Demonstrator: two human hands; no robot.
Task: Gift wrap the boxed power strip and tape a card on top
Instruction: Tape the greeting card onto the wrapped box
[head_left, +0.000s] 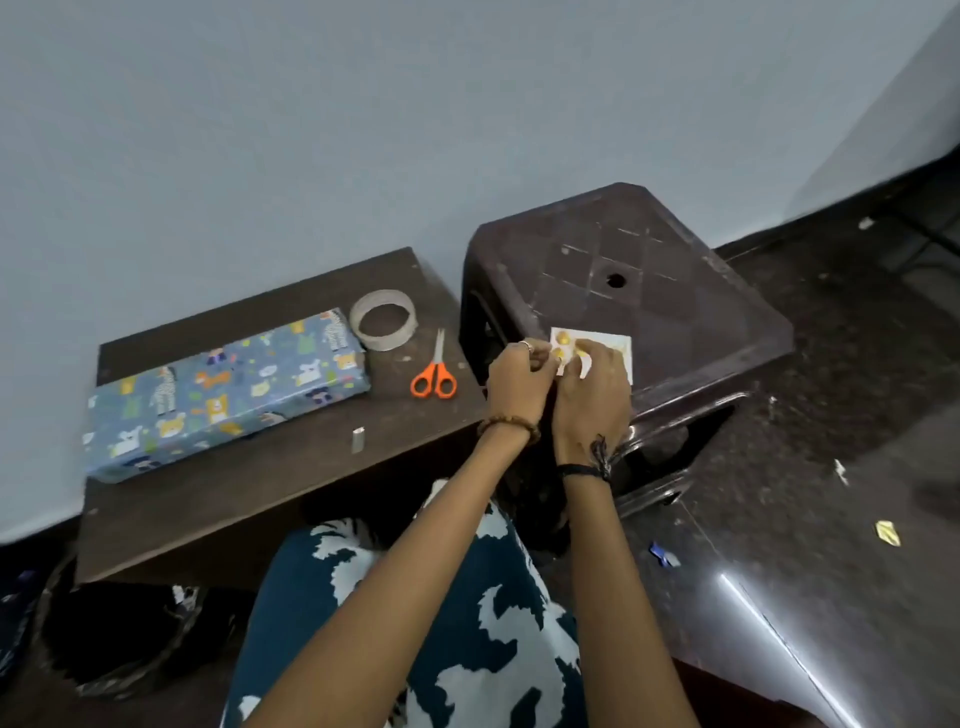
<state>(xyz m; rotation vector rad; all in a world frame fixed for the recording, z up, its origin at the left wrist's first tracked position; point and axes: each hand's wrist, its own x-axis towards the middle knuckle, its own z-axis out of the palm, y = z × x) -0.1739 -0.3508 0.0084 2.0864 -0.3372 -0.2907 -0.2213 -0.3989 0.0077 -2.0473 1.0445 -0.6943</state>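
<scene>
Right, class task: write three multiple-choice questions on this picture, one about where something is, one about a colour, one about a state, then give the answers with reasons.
1. Where does the tape roll lie?
A. On the stool
B. On the table, between the box and the scissors
C. On the floor

2. What colour are the scissors' handles?
A. Orange
B. Green
C. Black

3. What state is the box in?
A. Bare cardboard
B. Half covered
C. Wrapped in animal-print paper, no card on top

Answers:
1 B: the roll sits on the table beside the box's far end, with the scissors just to its right.
2 A: both finger loops are orange.
3 C: paper covers every visible side, while the card is over the stool, at the left hand and right hand.
</scene>
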